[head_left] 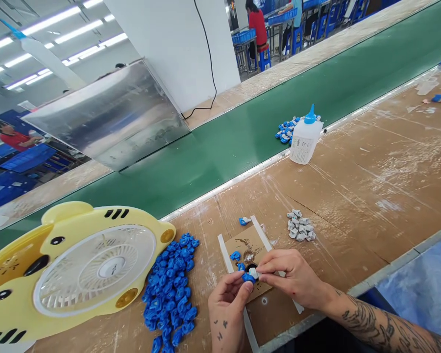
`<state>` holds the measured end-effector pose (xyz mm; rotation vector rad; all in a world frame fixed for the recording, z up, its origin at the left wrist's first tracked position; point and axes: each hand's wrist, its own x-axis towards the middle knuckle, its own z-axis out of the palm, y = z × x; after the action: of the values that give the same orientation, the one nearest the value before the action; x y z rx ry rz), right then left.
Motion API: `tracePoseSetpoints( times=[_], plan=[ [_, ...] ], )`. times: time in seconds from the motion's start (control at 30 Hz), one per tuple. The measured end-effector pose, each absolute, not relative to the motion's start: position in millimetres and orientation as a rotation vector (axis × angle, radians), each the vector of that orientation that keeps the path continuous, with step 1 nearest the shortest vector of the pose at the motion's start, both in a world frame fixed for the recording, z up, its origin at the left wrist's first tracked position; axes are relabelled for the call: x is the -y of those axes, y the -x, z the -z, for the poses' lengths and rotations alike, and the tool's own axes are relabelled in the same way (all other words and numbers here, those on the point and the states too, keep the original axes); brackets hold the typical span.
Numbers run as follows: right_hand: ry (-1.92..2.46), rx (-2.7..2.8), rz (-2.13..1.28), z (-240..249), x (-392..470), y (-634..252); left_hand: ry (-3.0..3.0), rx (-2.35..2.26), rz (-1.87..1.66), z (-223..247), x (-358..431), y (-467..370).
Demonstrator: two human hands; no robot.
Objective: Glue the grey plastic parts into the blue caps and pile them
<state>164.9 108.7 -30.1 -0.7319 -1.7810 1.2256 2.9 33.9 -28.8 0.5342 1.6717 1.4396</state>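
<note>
Head view, bottom of the frame, right of middle: your left hand (230, 304) pinches a small blue piece (248, 278) between thumb and fingers, and your right hand (292, 274) grips a small white piece (253, 271) that seems to touch it. Both look light and probably stiff; the blue one may be slippery, so hold each lightly by its outer edges. Left of your hands lies a blue heap (171, 289); above your right hand, a grey pile (300, 226).

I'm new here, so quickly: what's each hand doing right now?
Left hand: closed, holding a blue piece.
Right hand: closed, holding a small white piece.
</note>
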Motion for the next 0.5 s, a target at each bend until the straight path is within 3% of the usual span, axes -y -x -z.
tracePoseSetpoints(
  times=[0.5],
  plan=[
    [0.587,2.034,-0.938,25.9,-127.4,-151.1,-0.330,-1.497,-1.486,16.1,-57.9,0.3]
  ],
)
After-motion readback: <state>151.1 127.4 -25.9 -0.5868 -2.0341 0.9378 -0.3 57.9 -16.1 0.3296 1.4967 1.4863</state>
